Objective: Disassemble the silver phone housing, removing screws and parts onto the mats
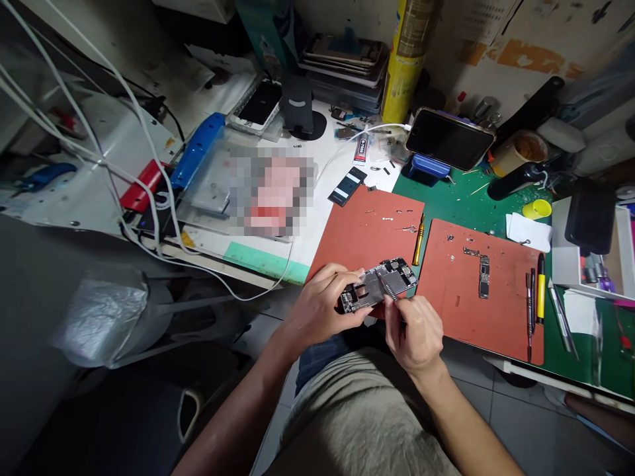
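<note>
My left hand [320, 301] grips one end of an opened phone housing [370, 289], thumb below and fingers above. Its inside faces up, showing bare metal and small parts at both ends. In my right hand [417, 334] is a slim metal tool with a ridged grip, probably tweezers [389, 287]. Its tip points into the middle of the housing; whether it touches cannot be made out. The housing is held tilted over the front edge of the red-brown mats. A loose logic board [484, 276] lies on the right mat [466, 317].
A brass-coloured screwdriver [419, 239] rests on the left mat [342, 231] amid tiny parts. More slim tools [532, 297] lie at the right mat's edge. A propped phone [450, 139] stands behind. White cables [149, 178] hang at left and droop over the table edge.
</note>
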`<move>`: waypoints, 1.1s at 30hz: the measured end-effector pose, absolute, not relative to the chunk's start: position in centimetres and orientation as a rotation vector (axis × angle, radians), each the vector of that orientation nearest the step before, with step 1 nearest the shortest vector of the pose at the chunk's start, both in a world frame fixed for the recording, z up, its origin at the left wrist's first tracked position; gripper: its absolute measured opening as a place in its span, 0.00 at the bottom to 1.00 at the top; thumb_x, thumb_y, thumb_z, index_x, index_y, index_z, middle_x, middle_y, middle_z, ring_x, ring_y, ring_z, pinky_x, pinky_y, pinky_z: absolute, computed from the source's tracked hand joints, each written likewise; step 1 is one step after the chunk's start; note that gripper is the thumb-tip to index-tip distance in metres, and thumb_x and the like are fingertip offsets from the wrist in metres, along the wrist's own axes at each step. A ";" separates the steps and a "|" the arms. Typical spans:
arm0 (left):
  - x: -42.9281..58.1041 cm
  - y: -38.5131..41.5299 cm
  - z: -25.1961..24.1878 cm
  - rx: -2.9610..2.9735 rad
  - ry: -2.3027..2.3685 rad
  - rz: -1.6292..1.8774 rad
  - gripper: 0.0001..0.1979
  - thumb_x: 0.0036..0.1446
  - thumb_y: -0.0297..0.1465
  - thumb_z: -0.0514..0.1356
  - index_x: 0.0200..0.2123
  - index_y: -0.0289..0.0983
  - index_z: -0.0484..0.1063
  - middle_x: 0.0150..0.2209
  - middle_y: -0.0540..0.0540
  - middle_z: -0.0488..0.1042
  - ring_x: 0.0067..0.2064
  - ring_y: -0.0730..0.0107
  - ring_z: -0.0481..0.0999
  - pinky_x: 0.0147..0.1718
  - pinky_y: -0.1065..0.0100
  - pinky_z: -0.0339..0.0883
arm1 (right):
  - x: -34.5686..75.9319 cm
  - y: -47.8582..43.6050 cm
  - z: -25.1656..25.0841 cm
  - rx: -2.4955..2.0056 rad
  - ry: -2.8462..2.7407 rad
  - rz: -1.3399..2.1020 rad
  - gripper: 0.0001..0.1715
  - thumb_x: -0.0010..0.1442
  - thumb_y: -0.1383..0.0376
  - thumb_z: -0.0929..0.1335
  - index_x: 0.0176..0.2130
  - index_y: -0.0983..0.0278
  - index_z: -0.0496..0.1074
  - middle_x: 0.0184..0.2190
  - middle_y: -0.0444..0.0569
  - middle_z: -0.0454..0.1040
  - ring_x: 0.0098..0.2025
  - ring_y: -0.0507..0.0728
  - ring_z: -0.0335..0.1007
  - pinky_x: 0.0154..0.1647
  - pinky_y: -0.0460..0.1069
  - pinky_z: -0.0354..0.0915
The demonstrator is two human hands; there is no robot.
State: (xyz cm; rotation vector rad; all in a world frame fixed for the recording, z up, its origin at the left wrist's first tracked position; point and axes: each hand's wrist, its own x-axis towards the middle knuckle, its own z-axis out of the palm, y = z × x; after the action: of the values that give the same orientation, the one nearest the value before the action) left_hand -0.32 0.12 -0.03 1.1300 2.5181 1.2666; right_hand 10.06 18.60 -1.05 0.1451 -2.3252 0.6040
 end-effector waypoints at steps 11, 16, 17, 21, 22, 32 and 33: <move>-0.2 0.1 0.1 1.113 2.502 1.292 0.23 0.57 0.27 0.72 0.54 0.40 0.73 0.52 0.41 0.80 0.54 0.56 0.79 0.53 0.53 0.78 | 10.0 18.6 -1.1 0.152 -2.340 0.605 0.18 0.66 0.75 0.72 0.53 0.64 0.67 0.36 0.51 0.75 0.35 0.56 0.69 0.35 0.52 0.66; -0.2 0.1 0.0 1.106 2.506 1.296 0.22 0.57 0.27 0.73 0.53 0.40 0.73 0.52 0.41 0.80 0.53 0.56 0.79 0.52 0.53 0.78 | 10.1 18.6 -1.2 0.146 -2.319 0.606 0.17 0.66 0.75 0.72 0.51 0.63 0.67 0.31 0.45 0.71 0.30 0.54 0.66 0.33 0.50 0.63; -0.2 0.1 0.1 1.104 2.506 1.294 0.22 0.57 0.27 0.73 0.53 0.40 0.73 0.52 0.41 0.80 0.53 0.56 0.80 0.52 0.52 0.78 | 10.1 18.6 -1.2 0.145 -2.319 0.609 0.17 0.66 0.76 0.72 0.51 0.63 0.67 0.31 0.46 0.72 0.31 0.54 0.66 0.34 0.50 0.63; -0.2 0.1 0.1 1.112 2.506 1.286 0.21 0.57 0.28 0.73 0.53 0.40 0.73 0.52 0.41 0.80 0.53 0.55 0.80 0.52 0.52 0.78 | 10.1 18.5 -1.1 0.145 -2.320 0.636 0.18 0.65 0.75 0.73 0.51 0.64 0.67 0.35 0.50 0.74 0.34 0.56 0.69 0.35 0.52 0.66; -0.2 0.1 0.2 1.112 2.506 1.289 0.22 0.57 0.28 0.73 0.53 0.40 0.73 0.52 0.41 0.80 0.53 0.55 0.80 0.52 0.52 0.78 | 10.1 18.5 -1.1 0.147 -2.312 0.642 0.18 0.64 0.76 0.73 0.51 0.64 0.67 0.34 0.49 0.74 0.33 0.56 0.69 0.34 0.51 0.65; -0.3 0.1 0.1 1.118 2.500 1.307 0.21 0.58 0.28 0.72 0.53 0.41 0.73 0.52 0.41 0.80 0.53 0.55 0.80 0.52 0.51 0.78 | 10.2 18.4 -1.2 0.119 -2.307 0.671 0.19 0.64 0.77 0.72 0.51 0.64 0.67 0.36 0.51 0.75 0.35 0.56 0.70 0.36 0.52 0.68; -0.2 0.1 0.1 1.116 2.501 1.305 0.21 0.58 0.28 0.72 0.53 0.41 0.73 0.52 0.41 0.80 0.53 0.55 0.80 0.52 0.52 0.78 | 10.2 18.3 -1.2 0.119 -2.304 0.668 0.19 0.64 0.77 0.73 0.50 0.64 0.67 0.35 0.51 0.75 0.34 0.56 0.69 0.35 0.52 0.68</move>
State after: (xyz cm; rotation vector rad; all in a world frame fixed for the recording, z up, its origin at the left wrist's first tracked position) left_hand -0.24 0.10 0.11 1.1158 2.5008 1.3055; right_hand 10.20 18.34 -1.20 0.1194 -2.3036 0.6683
